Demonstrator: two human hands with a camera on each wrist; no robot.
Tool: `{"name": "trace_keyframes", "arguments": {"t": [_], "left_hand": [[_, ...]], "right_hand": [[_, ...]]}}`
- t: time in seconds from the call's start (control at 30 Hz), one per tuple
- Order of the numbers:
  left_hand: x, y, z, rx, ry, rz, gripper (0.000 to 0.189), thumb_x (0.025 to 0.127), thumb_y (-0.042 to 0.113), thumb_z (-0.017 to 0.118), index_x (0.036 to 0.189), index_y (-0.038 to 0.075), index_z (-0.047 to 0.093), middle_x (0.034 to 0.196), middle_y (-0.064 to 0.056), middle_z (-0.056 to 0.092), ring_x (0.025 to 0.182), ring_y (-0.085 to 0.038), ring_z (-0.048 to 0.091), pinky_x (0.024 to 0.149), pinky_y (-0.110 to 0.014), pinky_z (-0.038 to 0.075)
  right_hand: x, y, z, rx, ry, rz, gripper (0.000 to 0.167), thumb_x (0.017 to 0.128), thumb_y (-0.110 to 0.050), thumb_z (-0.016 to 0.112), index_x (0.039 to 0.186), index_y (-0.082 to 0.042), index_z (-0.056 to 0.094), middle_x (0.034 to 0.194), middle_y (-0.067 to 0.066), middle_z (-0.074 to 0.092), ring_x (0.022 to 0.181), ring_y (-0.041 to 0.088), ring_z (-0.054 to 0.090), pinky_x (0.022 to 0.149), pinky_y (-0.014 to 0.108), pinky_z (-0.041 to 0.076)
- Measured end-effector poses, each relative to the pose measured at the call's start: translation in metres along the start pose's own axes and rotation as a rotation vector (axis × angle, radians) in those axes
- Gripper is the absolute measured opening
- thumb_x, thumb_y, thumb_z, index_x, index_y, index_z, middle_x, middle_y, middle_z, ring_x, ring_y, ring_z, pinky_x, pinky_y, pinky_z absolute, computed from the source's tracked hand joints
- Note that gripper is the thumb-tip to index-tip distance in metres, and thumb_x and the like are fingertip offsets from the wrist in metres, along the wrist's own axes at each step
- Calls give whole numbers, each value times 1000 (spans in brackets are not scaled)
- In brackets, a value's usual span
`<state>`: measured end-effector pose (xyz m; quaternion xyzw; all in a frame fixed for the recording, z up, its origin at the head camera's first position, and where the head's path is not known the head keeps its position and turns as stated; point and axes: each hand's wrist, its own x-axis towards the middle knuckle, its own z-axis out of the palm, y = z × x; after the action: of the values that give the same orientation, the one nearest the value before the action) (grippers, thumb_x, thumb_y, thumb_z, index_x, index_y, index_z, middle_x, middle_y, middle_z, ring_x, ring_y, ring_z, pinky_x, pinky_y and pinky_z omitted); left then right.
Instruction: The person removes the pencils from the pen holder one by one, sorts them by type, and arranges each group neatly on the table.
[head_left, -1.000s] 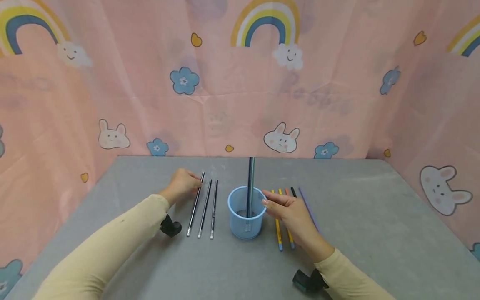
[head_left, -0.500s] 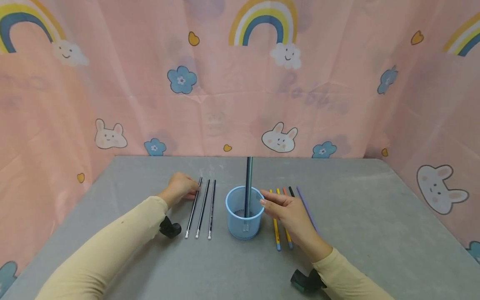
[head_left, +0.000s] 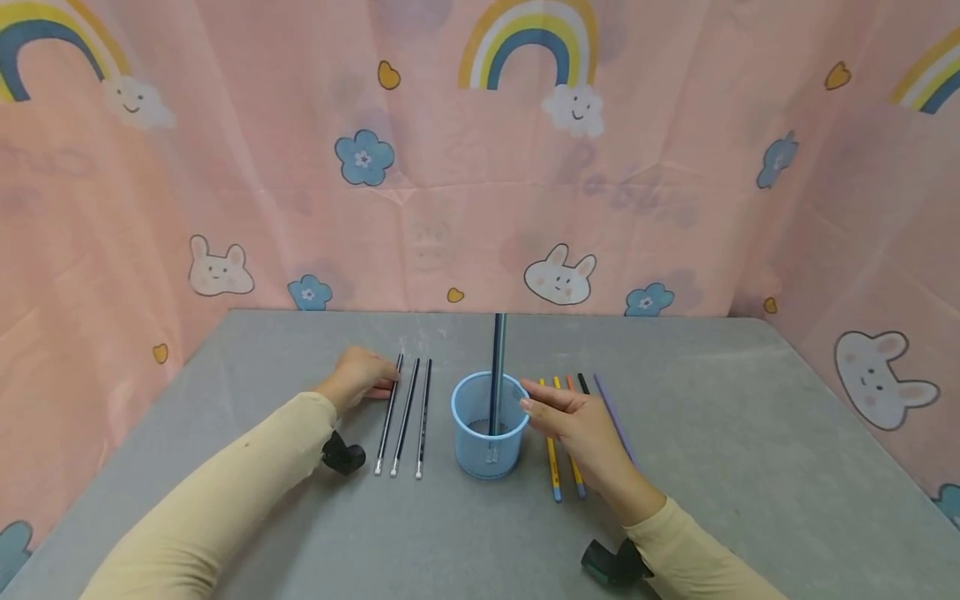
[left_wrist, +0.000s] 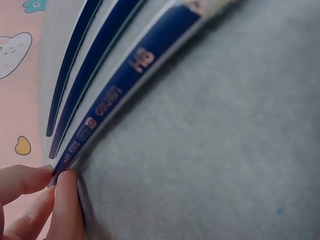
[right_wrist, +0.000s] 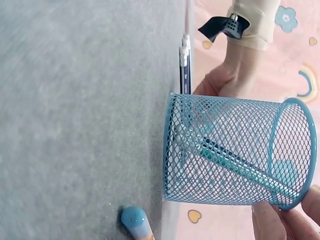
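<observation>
My left hand [head_left: 360, 373] pinches the far end of the leftmost of three dark blue pencils with white erasers. This pencil [left_wrist: 120, 85], marked HB, lies against the grey table; the left wrist view shows thumb and fingertips at its end. Beside it lie a middle pencil [head_left: 405, 417] and a third pencil [head_left: 425, 417], roughly parallel. On the right, my right hand [head_left: 583, 425] holds the rim of a light blue mesh pencil cup [right_wrist: 225, 150] between thumb and fingers. Inside the upright cup lean a dark blue pencil [head_left: 495, 354] and a green one [head_left: 502, 354].
Right of the cup, partly under my right hand, lie two yellow pencils with blue ends, including one yellow pencil [head_left: 554, 471], an orange-tipped one [head_left: 572, 382], a black one [head_left: 583, 383] and a purple one [head_left: 615, 417]. A pink printed curtain [head_left: 450, 208] surrounds the grey table [head_left: 750, 467].
My left hand has lowered slightly toward me, and the leftmost pencil's far end has come down with it. Its eraser end has shifted a little right. The right hand stays on the cup.
</observation>
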<state>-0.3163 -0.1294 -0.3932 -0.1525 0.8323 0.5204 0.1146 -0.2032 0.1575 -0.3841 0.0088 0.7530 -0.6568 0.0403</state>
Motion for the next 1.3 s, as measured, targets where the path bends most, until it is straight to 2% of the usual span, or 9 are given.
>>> {"name": "trace_keyframes", "arguments": {"t": [0.27, 0.43, 0.53, 0.67, 0.7, 0.77, 0.87, 1.0, 1.3], "left_hand": [[0, 0, 2, 112, 25, 58, 20, 88, 0, 68, 106, -8, 71, 97, -20, 72, 71, -14, 66, 63, -24, 61], [-6, 5, 0, 191, 47, 159, 25, 89, 5, 65, 111, -6, 71, 101, -20, 72, 75, -16, 67, 66, -26, 60], [-14, 14, 0, 109, 42, 209, 29, 92, 6, 63, 118, -5, 68, 114, -22, 71, 91, -26, 71, 78, -31, 61], [-29, 29, 3, -112, -9, 234, 31, 95, 6, 64, 125, -3, 65, 127, -22, 66, 111, -30, 69, 95, -36, 58], [-33, 32, 5, -139, -24, 245, 32, 95, 6, 64, 126, -2, 65, 128, -22, 65, 114, -31, 67, 97, -36, 57], [-41, 37, 10, -163, -53, 282, 33, 95, 6, 65, 127, -2, 65, 129, -22, 65, 116, -31, 66, 97, -35, 57], [-50, 41, 19, -142, -79, 329, 31, 94, 6, 65, 125, -1, 66, 127, -21, 66, 116, -32, 67, 96, -35, 57], [-57, 46, 30, -133, -107, 349, 32, 93, 7, 67, 124, 2, 68, 125, -17, 69, 114, -29, 68, 97, -35, 57], [-73, 58, 49, -170, -182, 422, 38, 91, 9, 70, 128, 2, 64, 125, -19, 68, 111, -28, 70, 96, -35, 57]], "right_hand": [[0, 1, 0, -8, -1, -3, 39, 95, -13, 67, 132, -3, 63, 136, 15, 63, 114, 15, 66, 95, 33, 57], [-1, 2, -2, -3, -7, 5, 39, 95, -13, 66, 132, -3, 63, 137, 14, 62, 117, 16, 65, 95, 32, 57], [-2, 1, -3, 3, -12, 3, 39, 95, -12, 66, 133, -3, 62, 138, 14, 61, 120, 19, 64, 95, 32, 56], [-2, 1, -4, 4, -15, 1, 39, 95, -12, 66, 133, -2, 62, 138, 14, 61, 122, 20, 63, 95, 32, 56], [-2, 1, -3, 2, -16, 0, 39, 95, -12, 66, 133, -2, 62, 138, 14, 61, 121, 20, 63, 95, 32, 56], [-2, 1, -3, 0, -16, -1, 39, 95, -12, 66, 133, -2, 62, 138, 14, 61, 119, 18, 64, 94, 32, 57], [-2, 1, -3, 0, -18, -7, 39, 95, -11, 66, 132, -2, 62, 137, 15, 61, 117, 16, 65, 93, 31, 57], [-2, 1, -3, 2, -17, -13, 39, 95, -11, 66, 132, -1, 62, 137, 15, 62, 115, 15, 65, 93, 30, 57], [0, 2, -3, 6, -8, -15, 38, 95, -12, 67, 131, -1, 63, 134, 15, 64, 108, 10, 68, 92, 31, 58]]}}
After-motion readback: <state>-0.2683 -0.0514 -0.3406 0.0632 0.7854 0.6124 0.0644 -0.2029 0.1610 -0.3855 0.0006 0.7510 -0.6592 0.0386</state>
